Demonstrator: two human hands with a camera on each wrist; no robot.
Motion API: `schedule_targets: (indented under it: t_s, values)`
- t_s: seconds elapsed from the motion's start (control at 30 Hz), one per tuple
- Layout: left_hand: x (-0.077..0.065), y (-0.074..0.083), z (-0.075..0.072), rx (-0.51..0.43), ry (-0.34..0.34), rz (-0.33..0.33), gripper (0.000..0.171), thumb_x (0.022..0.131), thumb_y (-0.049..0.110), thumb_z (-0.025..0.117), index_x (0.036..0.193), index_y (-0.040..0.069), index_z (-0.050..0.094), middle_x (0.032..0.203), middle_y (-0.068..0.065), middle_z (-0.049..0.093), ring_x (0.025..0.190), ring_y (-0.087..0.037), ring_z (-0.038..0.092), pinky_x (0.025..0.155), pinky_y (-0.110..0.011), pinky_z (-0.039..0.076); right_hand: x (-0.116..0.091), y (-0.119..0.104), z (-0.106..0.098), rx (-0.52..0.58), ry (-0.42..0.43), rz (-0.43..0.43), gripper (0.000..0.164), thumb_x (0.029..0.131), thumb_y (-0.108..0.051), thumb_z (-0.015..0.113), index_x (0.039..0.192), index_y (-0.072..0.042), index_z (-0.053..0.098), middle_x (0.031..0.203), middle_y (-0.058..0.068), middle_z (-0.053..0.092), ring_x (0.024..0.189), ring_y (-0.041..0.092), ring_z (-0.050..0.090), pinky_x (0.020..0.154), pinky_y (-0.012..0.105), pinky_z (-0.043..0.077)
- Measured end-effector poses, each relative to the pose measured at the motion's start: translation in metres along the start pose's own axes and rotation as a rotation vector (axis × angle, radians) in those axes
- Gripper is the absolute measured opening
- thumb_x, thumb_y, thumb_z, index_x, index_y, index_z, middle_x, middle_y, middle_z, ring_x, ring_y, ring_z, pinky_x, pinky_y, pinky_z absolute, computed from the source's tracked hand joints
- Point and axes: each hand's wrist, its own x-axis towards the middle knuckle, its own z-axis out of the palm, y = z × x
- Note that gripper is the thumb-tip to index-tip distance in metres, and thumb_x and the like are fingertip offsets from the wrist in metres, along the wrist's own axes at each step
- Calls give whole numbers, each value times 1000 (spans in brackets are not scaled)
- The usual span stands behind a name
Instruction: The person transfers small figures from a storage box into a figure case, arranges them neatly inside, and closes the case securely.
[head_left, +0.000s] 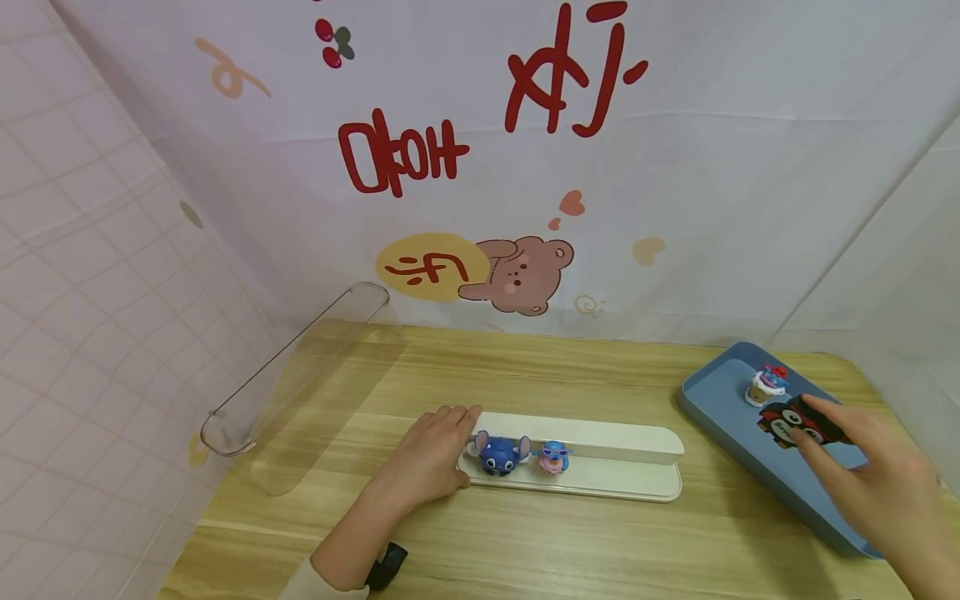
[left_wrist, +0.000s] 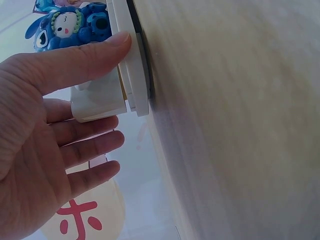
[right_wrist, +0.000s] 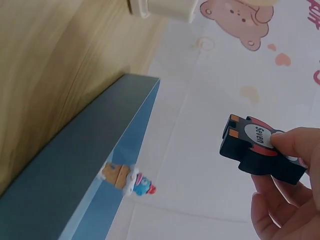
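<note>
My left hand (head_left: 423,458) grips the left end of a white two-step display stand (head_left: 622,477), thumb at the front edge and fingers behind. On the stand are a big-eared dark blue figurine (head_left: 498,455) and a smaller blue figurine with sunglasses (head_left: 553,458). My right hand (head_left: 888,479) pinches a flat black toy figure (right_wrist: 257,145) with orange feet and a white belly marked "Seven". It is held up over a blue-grey tray (head_left: 750,465). A small blue figurine with a red top, in a brown cup (head_left: 767,386), stands inside that tray.
A clear plastic cover (head_left: 330,375) stands on the wooden table (head_left: 600,550) at the left, near the grid-patterned cloth. White printed cloth (head_left: 675,183) hangs along the back edge. The tray's raised wall faces the stand.
</note>
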Motion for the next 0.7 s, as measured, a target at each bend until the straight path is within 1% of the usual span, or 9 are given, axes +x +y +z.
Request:
schedule_targets:
  t_s: [0.1, 0.17, 0.2, 0.27, 0.33, 0.43, 0.57, 0.67, 0.7]
  values:
    - [0, 0, 0, 2, 3, 1, 99, 71, 23, 99, 153, 1, 47, 139, -13, 61, 127, -30, 57, 109, -50, 47, 1, -7, 3, -1, -22, 18, 51, 97, -42, 72, 123, 1, 74, 124, -45, 49, 105, -28, 44, 61, 3, 43]
    - [-1, 0, 1, 1, 1, 0, 99, 72, 23, 99, 153, 1, 47, 140, -13, 61, 128, -30, 57, 109, -50, 47, 2, -13, 5, 2, -31, 14, 50, 98, -42, 71, 124, 1, 74, 125, -44, 49, 104, -27, 44, 64, 3, 43]
    - [-1, 0, 1, 0, 0, -1, 99, 72, 23, 99, 153, 1, 47, 140, -13, 61, 128, -30, 56, 109, -51, 47, 4, -15, 6, 0, -35, 8, 54, 98, -47, 69, 124, 0, 74, 125, -44, 49, 103, -28, 44, 61, 4, 43]
    - [-1, 0, 0, -3, -1, -3, 99, 72, 23, 98, 153, 1, 47, 141, -14, 61, 129, -31, 56, 110, -51, 47, 6, -20, 9, 13, -35, -11, 68, 98, -61, 60, 124, 0, 74, 125, -42, 50, 101, -28, 45, 66, 3, 42]
    - [-1, 0, 1, -8, -2, -4, 99, 72, 23, 98, 154, 1, 47, 141, -14, 60, 130, -31, 56, 110, -52, 46, 7, -23, 12, 32, -35, -33, 76, 96, -68, 54, 125, -1, 74, 123, -38, 53, 99, -27, 46, 66, 3, 42]
    - [-1, 0, 1, -11, -3, -3, 99, 72, 22, 98, 154, 1, 47, 142, -14, 60, 130, -31, 56, 111, -52, 46, 8, -27, 17, 62, -46, -64, 73, 97, -66, 56, 127, -2, 74, 121, -28, 61, 96, -26, 49, 61, 5, 44]
    - [-1, 0, 1, -6, -5, 1, 98, 73, 23, 98, 154, 1, 47, 141, -13, 61, 130, -31, 56, 110, -51, 46, 8, -31, 26, 105, -65, -103, 68, 99, -62, 58, 127, -2, 74, 117, -3, 72, 93, -22, 53, 57, 8, 46]
    - [0, -1, 1, -3, -9, 2, 98, 73, 22, 98, 154, 1, 47, 142, -13, 60, 131, -31, 56, 111, -52, 46, 8, -35, 33, 131, -69, -120, 66, 100, -61, 58, 126, -2, 74, 114, 4, 73, 92, -19, 55, 57, 8, 47]
    - [0, -1, 0, -3, -10, 1, 98, 74, 22, 98, 154, 1, 47, 142, -13, 60, 131, -32, 56, 111, -53, 46, 7, -36, 35, 130, -76, -122, 57, 99, -52, 67, 126, -2, 74, 113, 2, 72, 91, -19, 56, 57, 9, 47]
